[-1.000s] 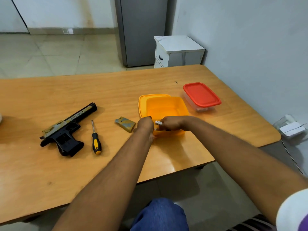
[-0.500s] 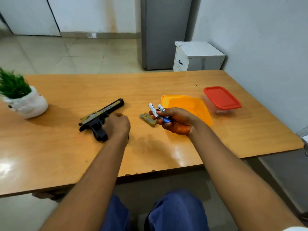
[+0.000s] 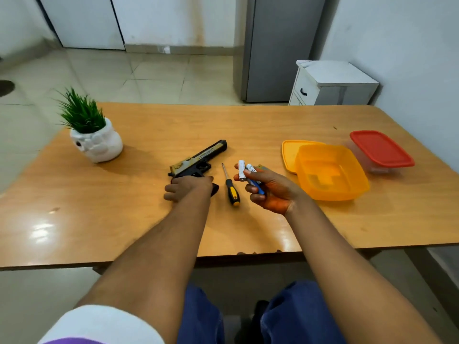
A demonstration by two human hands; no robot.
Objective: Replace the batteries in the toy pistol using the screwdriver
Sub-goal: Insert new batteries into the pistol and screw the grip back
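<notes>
A black and gold toy pistol (image 3: 201, 158) lies on the wooden table (image 3: 124, 194), muzzle pointing away to the right. My left hand (image 3: 186, 188) grips its handle. Just right of it lies a screwdriver (image 3: 231, 188) with a yellow and black handle, tip pointing away. My right hand (image 3: 269, 188) is raised above the table, palm up, and holds white and blue batteries (image 3: 246, 173) between thumb and fingers. The small gold battery cover (image 3: 262, 167) is mostly hidden behind my right hand.
An open orange container (image 3: 352, 192) rests partly on its orange lid (image 3: 288, 152) to the right. Behind it stands a box with a red lid (image 3: 381, 150). A potted plant (image 3: 92, 137) sits at the far left. A white cabinet (image 3: 332, 83) stands beyond the table.
My right hand took batteries from the orange container and lifted them towards the pistol. My left hand moved from the container to the pistol's handle. The camera has turned left.
</notes>
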